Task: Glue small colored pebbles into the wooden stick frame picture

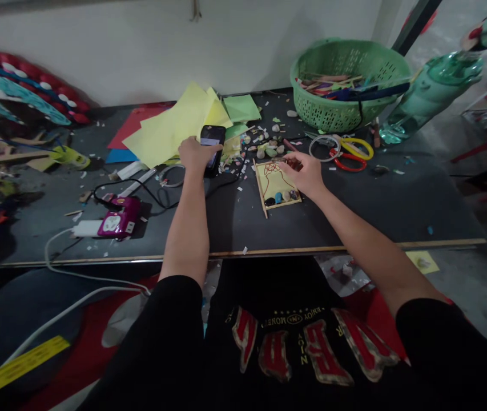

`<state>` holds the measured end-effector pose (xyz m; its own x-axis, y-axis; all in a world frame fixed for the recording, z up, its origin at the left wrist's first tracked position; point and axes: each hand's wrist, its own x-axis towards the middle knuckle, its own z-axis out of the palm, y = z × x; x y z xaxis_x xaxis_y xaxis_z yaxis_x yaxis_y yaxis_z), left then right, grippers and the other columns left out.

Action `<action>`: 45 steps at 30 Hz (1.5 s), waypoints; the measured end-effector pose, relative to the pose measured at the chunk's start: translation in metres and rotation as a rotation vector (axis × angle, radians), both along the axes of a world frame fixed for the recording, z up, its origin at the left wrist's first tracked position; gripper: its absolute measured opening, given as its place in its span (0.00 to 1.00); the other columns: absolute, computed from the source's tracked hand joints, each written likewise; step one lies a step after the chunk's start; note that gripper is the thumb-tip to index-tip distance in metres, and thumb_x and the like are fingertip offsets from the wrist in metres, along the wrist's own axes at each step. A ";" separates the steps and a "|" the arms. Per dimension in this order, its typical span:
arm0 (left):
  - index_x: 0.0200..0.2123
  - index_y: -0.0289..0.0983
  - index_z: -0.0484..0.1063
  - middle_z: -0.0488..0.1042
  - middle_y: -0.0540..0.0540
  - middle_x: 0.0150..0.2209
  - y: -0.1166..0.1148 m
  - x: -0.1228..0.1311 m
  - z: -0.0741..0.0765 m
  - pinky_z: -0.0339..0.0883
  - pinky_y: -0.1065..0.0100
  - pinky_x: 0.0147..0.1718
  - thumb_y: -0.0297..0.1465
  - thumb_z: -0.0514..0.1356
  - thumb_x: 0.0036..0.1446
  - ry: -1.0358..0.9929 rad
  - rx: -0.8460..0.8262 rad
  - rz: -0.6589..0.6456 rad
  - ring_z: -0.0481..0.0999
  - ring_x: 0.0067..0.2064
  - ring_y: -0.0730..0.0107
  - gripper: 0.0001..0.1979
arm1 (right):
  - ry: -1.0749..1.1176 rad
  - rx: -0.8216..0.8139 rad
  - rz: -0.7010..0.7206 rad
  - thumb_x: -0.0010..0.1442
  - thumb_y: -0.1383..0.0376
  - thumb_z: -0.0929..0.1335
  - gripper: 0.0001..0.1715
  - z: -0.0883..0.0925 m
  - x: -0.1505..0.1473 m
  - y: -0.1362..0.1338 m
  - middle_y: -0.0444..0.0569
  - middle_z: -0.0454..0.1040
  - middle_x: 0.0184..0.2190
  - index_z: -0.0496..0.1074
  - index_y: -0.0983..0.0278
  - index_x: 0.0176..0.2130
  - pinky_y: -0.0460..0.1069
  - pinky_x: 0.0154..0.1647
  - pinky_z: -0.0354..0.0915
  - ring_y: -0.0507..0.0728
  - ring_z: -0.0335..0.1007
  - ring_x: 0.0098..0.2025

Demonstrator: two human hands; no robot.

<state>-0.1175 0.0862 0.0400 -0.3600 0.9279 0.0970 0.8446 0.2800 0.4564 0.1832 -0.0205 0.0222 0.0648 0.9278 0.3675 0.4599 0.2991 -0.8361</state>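
My left hand (195,154) is at the left edge of a black phone (213,137), its thumb lying across the lit screen and the other fingers partly hidden. My right hand (307,172) is closed in a pinch at the right side of a small stick-framed picture (277,185). A small dark reddish-brown thing shows at those fingers, too blurred to name. The picture has a yellow sheet with a reddish-brown looping line on it. Several painted pebbles (278,198) sit along its lower edge.
Yellow paper (166,128) lies behind the phone, loose pebbles (271,152) behind the picture. To the right are red-handled scissors (350,165), a green basket (329,111) and a bottle (431,94). A purple plug adapter (120,218) with cables is at left.
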 end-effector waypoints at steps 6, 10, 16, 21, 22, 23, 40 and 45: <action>0.53 0.29 0.72 0.72 0.27 0.56 -0.002 0.009 0.001 0.60 0.43 0.61 0.51 0.66 0.43 0.032 0.031 0.032 0.66 0.60 0.33 0.40 | 0.096 -0.048 -0.018 0.52 0.56 0.73 0.16 0.002 0.000 0.001 0.48 0.78 0.29 0.79 0.65 0.36 0.52 0.37 0.68 0.54 0.70 0.30; 0.54 0.27 0.71 0.69 0.25 0.58 -0.001 0.019 0.001 0.57 0.40 0.63 0.53 0.66 0.41 0.064 0.084 0.044 0.60 0.63 0.30 0.43 | 0.084 -0.044 -0.016 0.53 0.56 0.73 0.15 -0.001 0.000 0.003 0.48 0.78 0.29 0.79 0.64 0.36 0.52 0.37 0.68 0.54 0.71 0.30; 0.55 0.27 0.69 0.67 0.25 0.59 -0.005 0.019 0.002 0.54 0.38 0.64 0.54 0.65 0.44 0.078 0.072 0.000 0.58 0.64 0.28 0.44 | 0.063 -0.049 -0.016 0.53 0.56 0.72 0.15 -0.003 0.000 0.004 0.48 0.78 0.29 0.79 0.63 0.36 0.53 0.38 0.69 0.54 0.71 0.31; 0.55 0.29 0.71 0.68 0.26 0.58 -0.012 0.015 0.007 0.56 0.41 0.63 0.51 0.64 0.46 0.090 0.029 -0.029 0.60 0.63 0.31 0.39 | 0.069 -0.047 -0.015 0.53 0.55 0.72 0.16 -0.002 0.002 0.003 0.47 0.77 0.29 0.78 0.64 0.37 0.52 0.37 0.68 0.54 0.70 0.30; 0.55 0.30 0.71 0.68 0.27 0.59 -0.013 0.015 0.008 0.56 0.41 0.63 0.51 0.64 0.47 0.089 0.025 -0.045 0.60 0.64 0.32 0.38 | 0.075 -0.044 -0.012 0.53 0.55 0.72 0.16 -0.002 0.002 0.003 0.47 0.77 0.29 0.78 0.64 0.37 0.52 0.37 0.68 0.54 0.70 0.30; 0.55 0.31 0.71 0.68 0.28 0.59 -0.015 0.015 0.008 0.55 0.41 0.63 0.51 0.62 0.50 0.090 0.023 -0.064 0.60 0.64 0.32 0.37 | 0.080 -0.040 -0.011 0.53 0.55 0.72 0.16 -0.002 0.002 0.003 0.47 0.78 0.29 0.78 0.64 0.37 0.52 0.36 0.68 0.54 0.70 0.30; 0.56 0.43 0.73 0.74 0.43 0.56 -0.072 0.085 0.027 0.63 0.53 0.60 0.42 0.56 0.64 -0.129 0.219 -0.672 0.70 0.60 0.54 0.20 | 0.138 -0.035 0.050 0.54 0.51 0.72 0.19 -0.012 0.002 0.009 0.47 0.78 0.29 0.78 0.64 0.35 0.50 0.36 0.67 0.53 0.70 0.30; 0.48 0.46 0.79 0.79 0.46 0.49 -0.092 0.114 -0.007 0.72 0.60 0.49 0.37 0.61 0.62 -0.424 0.370 -0.939 0.78 0.51 0.63 0.12 | 0.177 -0.077 0.162 0.54 0.50 0.71 0.19 -0.011 0.000 0.007 0.46 0.76 0.28 0.77 0.63 0.34 0.50 0.35 0.68 0.53 0.69 0.29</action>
<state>-0.0031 -0.0058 0.0331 0.4055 0.7892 0.4612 0.4040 -0.6074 0.6840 0.1833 -0.0132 0.0115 -0.0301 0.9560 0.2919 0.2558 0.2897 -0.9223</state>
